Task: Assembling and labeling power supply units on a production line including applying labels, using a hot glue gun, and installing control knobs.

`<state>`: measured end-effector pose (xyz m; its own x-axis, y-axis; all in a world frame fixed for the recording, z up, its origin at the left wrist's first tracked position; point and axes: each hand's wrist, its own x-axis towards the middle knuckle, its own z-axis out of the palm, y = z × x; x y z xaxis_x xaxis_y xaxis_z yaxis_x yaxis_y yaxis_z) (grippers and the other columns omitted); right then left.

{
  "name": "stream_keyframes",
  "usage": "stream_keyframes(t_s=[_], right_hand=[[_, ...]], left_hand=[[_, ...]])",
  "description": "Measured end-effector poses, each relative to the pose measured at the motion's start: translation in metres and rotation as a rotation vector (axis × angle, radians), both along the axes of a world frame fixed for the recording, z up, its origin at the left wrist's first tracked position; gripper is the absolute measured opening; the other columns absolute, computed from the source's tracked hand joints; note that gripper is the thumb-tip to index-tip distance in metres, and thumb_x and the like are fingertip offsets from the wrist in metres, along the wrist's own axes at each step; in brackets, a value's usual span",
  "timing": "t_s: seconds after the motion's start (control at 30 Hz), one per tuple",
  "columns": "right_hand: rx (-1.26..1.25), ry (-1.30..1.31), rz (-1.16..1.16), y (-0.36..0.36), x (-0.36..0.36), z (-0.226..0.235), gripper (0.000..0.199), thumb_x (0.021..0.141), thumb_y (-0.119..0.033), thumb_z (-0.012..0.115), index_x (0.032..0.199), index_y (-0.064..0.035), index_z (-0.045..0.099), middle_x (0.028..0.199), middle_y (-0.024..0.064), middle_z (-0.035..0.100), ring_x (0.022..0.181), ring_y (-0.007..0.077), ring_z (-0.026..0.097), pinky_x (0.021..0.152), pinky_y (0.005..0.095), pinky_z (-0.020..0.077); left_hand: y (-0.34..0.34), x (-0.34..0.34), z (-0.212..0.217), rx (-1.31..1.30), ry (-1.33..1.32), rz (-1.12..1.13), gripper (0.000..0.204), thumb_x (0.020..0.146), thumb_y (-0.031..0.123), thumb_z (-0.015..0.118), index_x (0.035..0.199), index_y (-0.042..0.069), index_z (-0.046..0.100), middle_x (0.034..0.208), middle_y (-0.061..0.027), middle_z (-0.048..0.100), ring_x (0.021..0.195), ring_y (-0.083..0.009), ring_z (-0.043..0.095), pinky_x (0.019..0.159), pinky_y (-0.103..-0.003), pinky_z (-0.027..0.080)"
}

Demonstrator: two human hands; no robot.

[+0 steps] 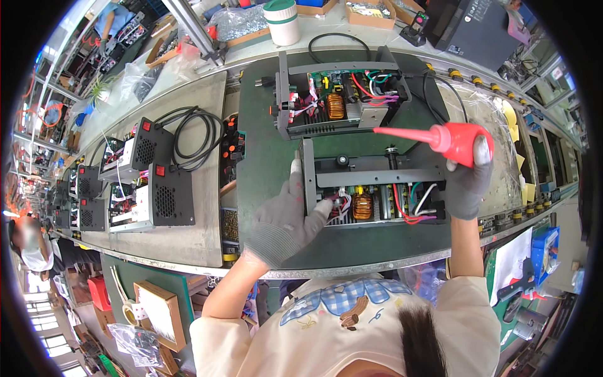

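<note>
My right hand (468, 185), in a grey glove, grips a red squeeze bottle (465, 141) with a long thin spout. The bottle lies sideways in the air, its spout pointing left between two open-framed electronic units. Nearest me is one unit (377, 178) with a dark metal frame, a copper coil and red, green and white wires. My gloved left hand (286, 220) holds its left end panel, fingers outside and thumb towards the wiring. Behind it stands a similar unit (342, 69), also with a coil and coloured wires. Both rest on a green board (264, 135).
Several dark units with red switches (173, 195) stand on the left, beside a coiled black cable (198, 138). A white tub with a green lid (281, 25) is at the back. Rollers (483, 81) line the right edges. Another person (38, 245) is far left.
</note>
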<state>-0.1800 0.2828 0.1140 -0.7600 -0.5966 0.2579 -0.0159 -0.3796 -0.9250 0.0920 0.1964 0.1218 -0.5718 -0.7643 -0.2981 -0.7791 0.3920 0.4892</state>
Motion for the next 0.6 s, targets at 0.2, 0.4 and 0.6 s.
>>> stream_keyframes(t_s=[0.2,0.4,0.6], right_hand=[[-0.101,0.119,0.144,0.022,0.007,0.033,0.04,0.084,-0.024,0.059,0.115,0.001,0.052,0.1,0.011,0.06,0.082,0.0138,0.059,0.074,0.0264,0.0486],[0.124,0.746,0.423,0.005,0.038,0.084,0.039,0.079,-0.022,0.063,0.111,-0.0012,0.054,0.099,0.007,0.058,0.091,0.0133,0.056,0.082,0.0258,0.0439],[0.051,0.908,0.473,-0.025,0.061,0.058,0.033,0.075,-0.024,0.069,0.102,-0.0082,0.057,0.085,0.0116,0.062,0.076,0.029,0.062,0.068,0.0322,0.0495]], left_hand=[[0.057,0.027,-0.048,-0.469,0.497,-0.088,0.084,0.085,0.04,0.057,0.138,-0.011,0.018,0.103,-0.0255,0.056,0.076,-0.0381,0.061,0.066,-0.042,0.049],[0.105,0.061,-0.104,-0.487,0.617,-0.064,0.091,0.079,0.041,0.063,0.138,-0.011,0.018,0.103,-0.0217,0.056,0.076,-0.0342,0.061,0.061,-0.039,0.049],[0.109,0.068,-0.123,-0.577,0.615,-0.178,0.096,0.08,0.044,0.062,0.139,-0.011,0.011,0.102,-0.0199,0.057,0.072,-0.0323,0.06,0.058,-0.038,0.048]])
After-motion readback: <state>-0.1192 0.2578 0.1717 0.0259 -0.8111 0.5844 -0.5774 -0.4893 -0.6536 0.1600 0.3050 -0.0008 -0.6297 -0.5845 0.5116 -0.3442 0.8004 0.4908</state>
